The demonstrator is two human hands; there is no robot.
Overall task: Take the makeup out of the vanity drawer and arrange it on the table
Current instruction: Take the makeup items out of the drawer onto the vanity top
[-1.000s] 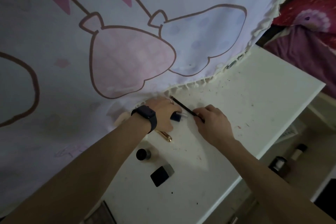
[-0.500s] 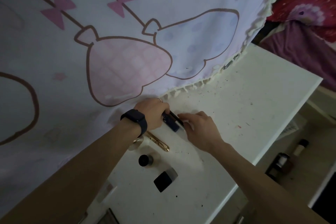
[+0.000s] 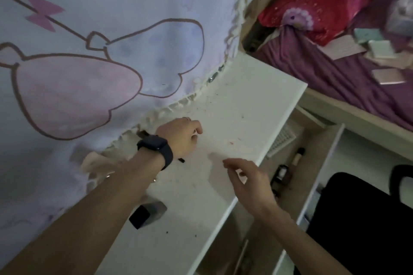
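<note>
Status: left hand (image 3: 178, 136), black smartwatch (image 3: 156, 145) on the wrist, sits knuckles-up at frame centre on the white tabletop (image 3: 257, 96), just by the fringed hem of the pale lilac cartoon-print cloth (image 3: 111, 18). Fingers curled under, inside of the grip hidden; cannot tell whether it holds anything. Thin black makeup pencil (image 3: 181, 160): only one tip shows, poking out below the left wrist, on the tabletop. Right hand (image 3: 248, 183) hovers over the tabletop's front edge, lower right of centre, fingers loosely bent, grip wide, nothing in it. Black-and-grey square compact (image 3: 147, 214) lies on the tabletop at lower centre, partly under the left forearm. Small gold bit (image 3: 154, 179) peeks out beside the forearm, too little to identify. Open light-wood drawer (image 3: 317, 152) right of the tabletop edge: beige bottle with dark cap (image 3: 298, 156) and small dark jar (image 3: 282, 173) inside, near each other. Bed with purple sheet (image 3: 324, 69) upper right, red pillow (image 3: 317, 0) on it. Black chair (image 3: 357, 219) lower right.
</note>
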